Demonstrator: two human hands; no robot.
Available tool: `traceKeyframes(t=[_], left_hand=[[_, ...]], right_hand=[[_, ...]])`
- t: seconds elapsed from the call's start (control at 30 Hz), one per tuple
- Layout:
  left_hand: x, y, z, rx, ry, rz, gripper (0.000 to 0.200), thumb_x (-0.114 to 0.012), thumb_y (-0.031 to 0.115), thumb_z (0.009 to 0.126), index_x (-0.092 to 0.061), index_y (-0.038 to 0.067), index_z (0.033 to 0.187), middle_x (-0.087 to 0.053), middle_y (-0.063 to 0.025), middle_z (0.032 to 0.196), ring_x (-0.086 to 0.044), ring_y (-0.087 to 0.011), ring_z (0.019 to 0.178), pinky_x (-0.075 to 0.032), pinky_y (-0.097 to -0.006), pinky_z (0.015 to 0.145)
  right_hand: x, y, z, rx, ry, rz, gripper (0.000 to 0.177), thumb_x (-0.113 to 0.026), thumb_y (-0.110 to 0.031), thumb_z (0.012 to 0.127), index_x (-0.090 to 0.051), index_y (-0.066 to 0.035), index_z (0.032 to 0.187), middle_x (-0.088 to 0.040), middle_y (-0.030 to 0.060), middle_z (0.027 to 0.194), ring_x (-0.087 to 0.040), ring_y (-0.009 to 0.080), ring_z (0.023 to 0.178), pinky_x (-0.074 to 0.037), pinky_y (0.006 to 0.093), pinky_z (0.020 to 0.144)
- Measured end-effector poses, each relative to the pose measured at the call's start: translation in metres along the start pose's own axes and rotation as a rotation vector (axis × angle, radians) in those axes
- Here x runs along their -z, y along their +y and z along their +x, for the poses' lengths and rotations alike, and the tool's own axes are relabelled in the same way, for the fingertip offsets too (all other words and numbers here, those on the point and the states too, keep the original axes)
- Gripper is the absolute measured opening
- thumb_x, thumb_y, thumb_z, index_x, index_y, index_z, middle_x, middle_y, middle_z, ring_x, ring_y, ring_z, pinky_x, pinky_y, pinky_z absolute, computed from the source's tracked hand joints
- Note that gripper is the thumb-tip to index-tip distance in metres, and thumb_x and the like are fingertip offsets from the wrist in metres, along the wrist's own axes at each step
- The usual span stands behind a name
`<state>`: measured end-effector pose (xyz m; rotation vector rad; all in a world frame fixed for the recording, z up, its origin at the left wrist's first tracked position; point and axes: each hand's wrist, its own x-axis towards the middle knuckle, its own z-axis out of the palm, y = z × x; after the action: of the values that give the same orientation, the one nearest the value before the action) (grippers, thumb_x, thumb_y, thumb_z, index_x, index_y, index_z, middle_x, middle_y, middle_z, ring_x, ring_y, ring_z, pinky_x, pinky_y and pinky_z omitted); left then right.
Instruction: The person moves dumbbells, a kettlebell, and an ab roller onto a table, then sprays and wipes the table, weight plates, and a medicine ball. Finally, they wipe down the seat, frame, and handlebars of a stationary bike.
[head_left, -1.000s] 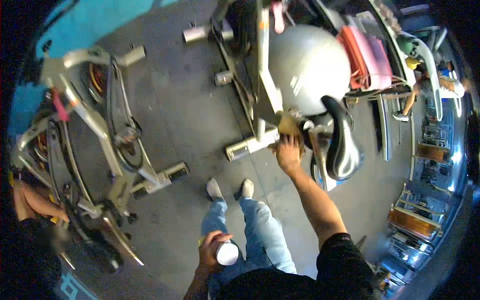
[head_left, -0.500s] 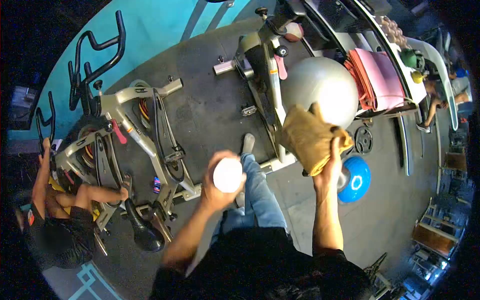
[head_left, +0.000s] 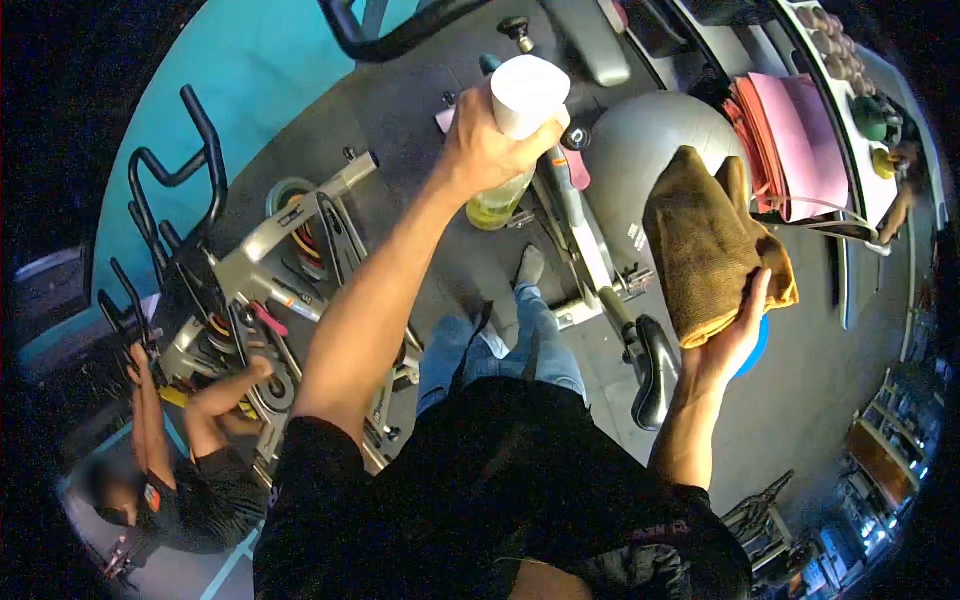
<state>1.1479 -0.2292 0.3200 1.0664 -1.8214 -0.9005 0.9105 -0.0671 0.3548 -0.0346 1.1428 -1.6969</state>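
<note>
My left hand (head_left: pixel 490 145) is wrapped round a bottle with a white top (head_left: pixel 530 90); its clear lower part, with yellow-green liquid, shows below my fingers. The bottle is held out ahead of me, close to the frame of an exercise bike (head_left: pixel 580 220). On the right, my right hand (head_left: pixel 735 340) grips a brown cloth (head_left: pixel 705 240) with yellowish edges by its lower side. The cloth hangs in front of a large grey exercise ball (head_left: pixel 640 150).
Black handlebars (head_left: pixel 400 40) cross the top. Another bike (head_left: pixel 270 250) stands left, with a person (head_left: pixel 190 490) seated beyond it. Pink mats (head_left: pixel 795 145) lie on a rack at right. A blue ball (head_left: pixel 755 350) sits behind my right hand. A black saddle (head_left: pixel 655 375) is near my right forearm.
My left hand has moved up and right with the bottle, whose lower part now shows. My right hand and the cloth have shifted right. The view has moved closer to the bike ahead.
</note>
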Motion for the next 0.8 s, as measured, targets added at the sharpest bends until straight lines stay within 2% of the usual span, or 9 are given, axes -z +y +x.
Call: traceKeyframes(t=[0.23, 0.27, 0.37, 0.4, 0.53, 0.63, 0.73, 0.77, 0.8], left_hand=[[0.029, -0.025, 0.009, -0.115, -0.147, 0.02, 0.043, -0.072, 0.013, 0.071, -0.057, 0.001, 0.11, -0.055, -0.0138, 0.111, -0.054, -0.0263, 0.102, -0.043, -0.0326, 0.09], [0.041, -0.022, 0.002, -0.101, -0.171, 0.032, 0.041, -0.072, 0.014, 0.071, -0.059, 0.002, 0.108, -0.054, -0.0133, 0.11, -0.053, -0.0266, 0.104, -0.041, -0.0342, 0.093], [0.083, -0.034, -0.02, -0.15, -0.143, 0.113, 0.043, -0.076, 0.012, 0.065, -0.061, 0.005, 0.104, -0.059, -0.0101, 0.085, -0.06, -0.0263, 0.079, -0.049, -0.0353, 0.072], [0.102, -0.032, -0.022, -0.147, -0.154, 0.095, 0.045, -0.076, 0.01, 0.064, -0.061, 0.005, 0.106, -0.059, -0.0098, 0.087, -0.06, -0.0247, 0.078, -0.049, -0.0339, 0.069], [0.184, -0.041, -0.012, -0.072, -0.38, 0.068, 0.05, -0.077, 0.008, 0.061, -0.061, 0.005, 0.109, -0.059, -0.0099, 0.089, -0.06, -0.0229, 0.077, -0.048, -0.0329, 0.068], [0.226, -0.069, -0.002, 0.05, -0.458, -0.025, 0.05, -0.078, 0.008, 0.06, -0.062, 0.005, 0.107, -0.059, -0.0093, 0.089, -0.06, -0.0222, 0.078, -0.048, -0.0326, 0.068], [0.259, -0.087, 0.011, 0.091, -0.53, 0.041, 0.046, -0.071, 0.006, 0.062, -0.061, 0.002, 0.107, -0.054, -0.007, 0.09, -0.058, -0.016, 0.077, -0.047, -0.0284, 0.071], [0.267, -0.096, 0.011, 0.054, -0.517, 0.035, 0.046, -0.07, 0.007, 0.064, -0.059, 0.002, 0.109, -0.052, -0.0064, 0.091, -0.057, -0.0164, 0.078, -0.047, -0.0281, 0.072], [0.275, -0.102, 0.011, 0.061, -0.529, 0.028, 0.046, -0.07, 0.007, 0.064, -0.059, 0.002, 0.109, -0.052, -0.0064, 0.091, -0.057, -0.0164, 0.078, -0.047, -0.0281, 0.072]], right_hand=[[-0.068, 0.037, 0.03, 0.546, 0.173, -0.257, 0.057, -0.058, -0.037, 0.089, -0.041, -0.001, 0.13, -0.056, 0.013, 0.119, -0.058, 0.0276, 0.103, -0.047, 0.0425, 0.089], [-0.073, 0.056, 0.044, 0.545, 0.241, -0.461, 0.05, -0.056, -0.032, 0.09, -0.045, 0.0, 0.127, -0.055, 0.0129, 0.121, -0.058, 0.0273, 0.103, -0.046, 0.0413, 0.09], [-0.137, 0.099, 0.105, 1.267, -0.39, -1.317, 0.051, -0.06, -0.03, 0.082, -0.051, -0.011, 0.128, -0.034, 0.0228, 0.141, -0.031, 0.0394, 0.131, -0.024, 0.0503, 0.106], [-0.173, 0.099, 0.103, 1.314, -0.344, -1.808, 0.065, -0.068, -0.03, 0.072, -0.047, -0.021, 0.134, -0.028, 0.0267, 0.142, -0.027, 0.0484, 0.129, -0.02, 0.056, 0.107], [-0.255, 0.117, 0.151, 1.312, -0.158, -1.673, 0.06, -0.065, -0.029, 0.074, -0.049, -0.018, 0.13, -0.036, 0.024, 0.138, -0.027, 0.0507, 0.127, -0.022, 0.0595, 0.104], [-0.293, 0.104, 0.15, 1.396, 0.065, -1.656, 0.032, -0.058, -0.024, 0.078, -0.065, -0.006, 0.105, -0.055, 0.0223, 0.118, -0.048, 0.0401, 0.111, -0.038, 0.0427, 0.098], [-0.268, 0.138, 0.137, 1.572, 0.263, -1.606, 0.036, -0.056, -0.02, 0.083, -0.057, -0.001, 0.115, -0.053, 0.0236, 0.121, -0.049, 0.0412, 0.11, -0.037, 0.0456, 0.098], [-0.245, 0.151, 0.133, 1.522, 0.072, -1.496, 0.053, -0.06, -0.022, 0.079, -0.051, -0.015, 0.13, -0.042, 0.0213, 0.137, -0.036, 0.0429, 0.127, -0.027, 0.0476, 0.105], [-0.234, 0.162, 0.122, 1.525, 0.07, -1.564, 0.05, -0.057, -0.014, 0.08, -0.051, -0.008, 0.129, -0.04, 0.019, 0.139, -0.036, 0.0402, 0.128, -0.026, 0.0464, 0.106]])
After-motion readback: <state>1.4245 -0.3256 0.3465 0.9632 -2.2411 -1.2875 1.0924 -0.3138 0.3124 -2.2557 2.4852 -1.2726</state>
